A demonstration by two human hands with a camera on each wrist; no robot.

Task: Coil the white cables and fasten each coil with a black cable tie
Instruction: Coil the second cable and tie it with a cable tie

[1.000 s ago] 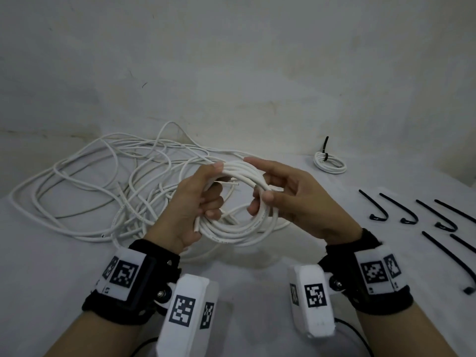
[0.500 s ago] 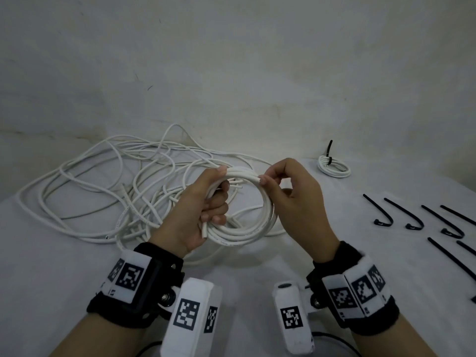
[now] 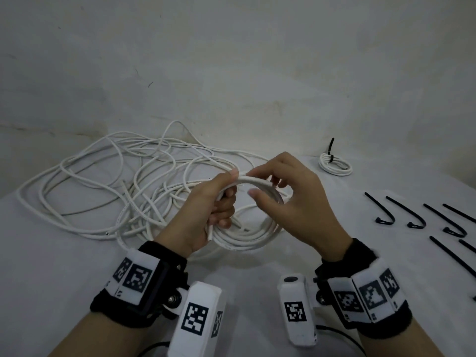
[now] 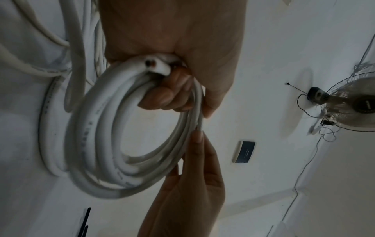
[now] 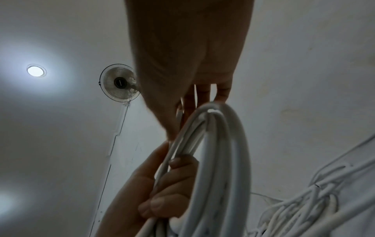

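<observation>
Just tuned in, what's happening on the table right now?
A person is winding white cable into a coil held above the table. The left hand grips the coil's near-left side, fingers curled through the loop. The right hand touches the top strands with its fingertips, thumb off the cable. No tie is on this coil yet. A loose tangle of cable lies at the left, one finished coil with a black tie sits far right, and spare black cable ties wait at the right.
</observation>
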